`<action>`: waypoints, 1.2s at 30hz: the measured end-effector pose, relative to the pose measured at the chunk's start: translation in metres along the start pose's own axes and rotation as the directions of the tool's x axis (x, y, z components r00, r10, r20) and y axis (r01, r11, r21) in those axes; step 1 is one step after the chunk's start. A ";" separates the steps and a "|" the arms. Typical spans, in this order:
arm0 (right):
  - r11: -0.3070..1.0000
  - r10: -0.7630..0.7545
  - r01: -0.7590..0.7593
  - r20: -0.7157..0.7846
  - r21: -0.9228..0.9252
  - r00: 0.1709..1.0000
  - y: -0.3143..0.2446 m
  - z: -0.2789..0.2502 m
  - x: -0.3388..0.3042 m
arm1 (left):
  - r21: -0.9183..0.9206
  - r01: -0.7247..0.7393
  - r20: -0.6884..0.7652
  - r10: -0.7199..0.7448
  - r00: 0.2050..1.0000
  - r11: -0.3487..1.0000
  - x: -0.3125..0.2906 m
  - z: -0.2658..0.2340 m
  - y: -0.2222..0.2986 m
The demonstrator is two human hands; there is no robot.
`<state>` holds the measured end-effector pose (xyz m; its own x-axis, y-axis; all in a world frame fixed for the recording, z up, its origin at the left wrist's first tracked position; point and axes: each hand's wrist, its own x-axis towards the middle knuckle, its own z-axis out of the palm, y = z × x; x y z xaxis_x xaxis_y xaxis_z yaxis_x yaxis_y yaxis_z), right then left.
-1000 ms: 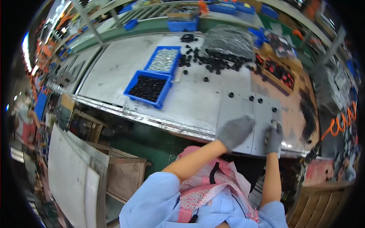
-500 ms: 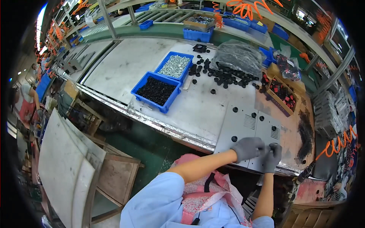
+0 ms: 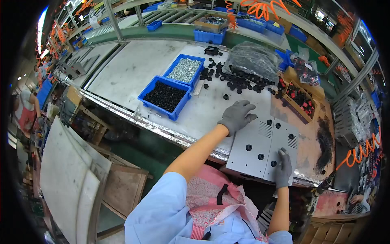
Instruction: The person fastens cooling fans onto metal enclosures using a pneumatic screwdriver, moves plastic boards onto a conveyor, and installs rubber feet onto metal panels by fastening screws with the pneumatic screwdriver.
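Two grey sheet-metal panels (image 3: pixel 252 136) with vent slots lie side by side at the table's near edge. Several round black rubber feet (image 3: pixel 249 147) stand on them. My left hand (image 3: pixel 237 117), in a grey glove, is over the far left corner of the left panel, fingers spread and nothing visible in them. It hides part of that corner. My right hand (image 3: pixel 283 167), also gloved, rests on the near right part of the right panel, fingers extended, beside a black foot (image 3: pixel 273 163).
Loose black feet (image 3: pixel 239 83) lie scattered beyond the panels beside a clear plastic bag (image 3: pixel 254 61). Leftward stand a blue bin of black parts (image 3: pixel 148 106) and a blue bin of silver fasteners (image 3: pixel 166 81). A cardboard box (image 3: pixel 295 106) of red-and-black parts sits at right.
My hands have parted: the left moved away and leftward to the far panel corner, while the right came down slightly. Black feet on the near part, previously covered by my hands, now show.
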<state>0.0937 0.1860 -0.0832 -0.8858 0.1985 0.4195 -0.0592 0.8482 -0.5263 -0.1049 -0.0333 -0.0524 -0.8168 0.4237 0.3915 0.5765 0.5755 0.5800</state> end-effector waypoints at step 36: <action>0.679 0.717 -0.667 -0.471 0.306 0.514 0.332 -0.209 -0.140 | 0.637 0.466 -0.098 -0.535 0.839 0.614 0.099 -0.129 -0.192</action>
<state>0.2947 0.5422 -0.1624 -0.2808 0.9414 0.1867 0.4095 0.2935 -0.8638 -0.2993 -0.1925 -0.0332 -0.9959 -0.0207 0.0882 -0.0133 0.9964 0.0837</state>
